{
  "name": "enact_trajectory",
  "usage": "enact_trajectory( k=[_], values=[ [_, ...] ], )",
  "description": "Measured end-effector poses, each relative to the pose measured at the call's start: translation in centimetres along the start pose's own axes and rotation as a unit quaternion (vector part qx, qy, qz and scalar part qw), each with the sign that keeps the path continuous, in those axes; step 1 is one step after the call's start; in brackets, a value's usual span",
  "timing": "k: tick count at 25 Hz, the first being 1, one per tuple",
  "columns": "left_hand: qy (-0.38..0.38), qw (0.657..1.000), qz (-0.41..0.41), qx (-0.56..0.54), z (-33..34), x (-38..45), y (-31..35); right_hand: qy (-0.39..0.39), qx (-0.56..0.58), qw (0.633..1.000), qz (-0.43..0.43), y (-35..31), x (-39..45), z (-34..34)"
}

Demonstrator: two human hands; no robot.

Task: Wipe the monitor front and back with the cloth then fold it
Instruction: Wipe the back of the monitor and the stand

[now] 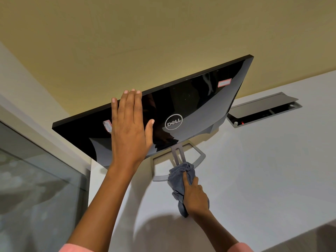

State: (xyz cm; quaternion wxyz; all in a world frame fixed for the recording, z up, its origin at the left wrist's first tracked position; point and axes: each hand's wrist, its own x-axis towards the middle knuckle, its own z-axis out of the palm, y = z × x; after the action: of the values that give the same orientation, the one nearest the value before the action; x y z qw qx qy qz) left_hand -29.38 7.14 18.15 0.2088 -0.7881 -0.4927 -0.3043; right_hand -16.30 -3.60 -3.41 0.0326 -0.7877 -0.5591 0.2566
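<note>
Glossy black plastic fills the centre of the view: the back shell of the Dell monitor (190, 106), turned toward me and standing on its grey open-frame stand (199, 154) on the white desk (263, 170). My left hand (130, 128) lies flat and wide open against the back panel, fingers together and reaching the top edge, thumb spread toward the logo; it steadies the screen and grips nothing. My right hand (195, 195) is closed around the grey-blue microfibre cloth (179, 176), which is bunched rather than folded. Its upper end presses on the base of the stand's neck, where the neck meets the frame, and its tail hangs out below my palm toward the desk. Two red-bordered stickers (224, 82) show on the back panel, one near the upper right corner and one partly under my left hand. An open cable hatch (263, 110) sits in the desk just beyond the monitor's right edge. Judging progress: I appear to be on the rear side, working at the stand. Whether the front has been wiped I cannot tell, since the screen faces away. The back panel looks shiny, though faint specks remain. Folding the cloth is clearly not yet done.
</note>
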Motion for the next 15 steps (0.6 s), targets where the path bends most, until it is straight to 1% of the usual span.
enact_trajectory(
  k=[1,2,3,4,5,6,8,11,15],
  values=[
    [0.000,1.000,0.001,-0.002,0.0,0.0,0.0,0.007,0.049,0.999,-0.007,-0.3,0.2,-0.2],
    [0.000,1.000,0.002,-0.001,0.0,0.0,0.0,0.007,0.130,0.991,-0.002,-0.8,0.4,-1.0],
    [0.000,1.000,0.001,0.001,0.0,0.0,0.0,0.002,0.202,0.979,0.001,-1.3,0.7,-1.9],
    [-0.001,1.000,0.001,0.001,0.0,0.0,0.0,0.012,0.259,0.966,0.000,-1.7,0.9,-2.5],
    [-0.003,1.000,0.001,-0.002,0.0,0.0,0.0,0.034,0.286,0.958,-0.006,-2.1,1.2,-3.0],
    [-0.004,1.000,0.000,-0.006,0.0,0.0,0.0,0.047,0.260,0.964,-0.032,-2.5,1.1,-3.4],
    [-0.003,1.000,-0.002,-0.007,0.0,0.0,0.0,0.057,0.208,0.975,-0.047,-2.9,1.1,-3.9],
    [0.000,1.000,-0.005,-0.006,0.1,0.0,0.1,0.038,0.121,0.990,-0.056,-2.1,1.0,-3.7],
    [-0.003,1.000,-0.007,-0.009,0.0,-0.1,0.2,-0.062,0.029,0.998,-0.013,0.1,-0.3,-1.8]
  ],
)
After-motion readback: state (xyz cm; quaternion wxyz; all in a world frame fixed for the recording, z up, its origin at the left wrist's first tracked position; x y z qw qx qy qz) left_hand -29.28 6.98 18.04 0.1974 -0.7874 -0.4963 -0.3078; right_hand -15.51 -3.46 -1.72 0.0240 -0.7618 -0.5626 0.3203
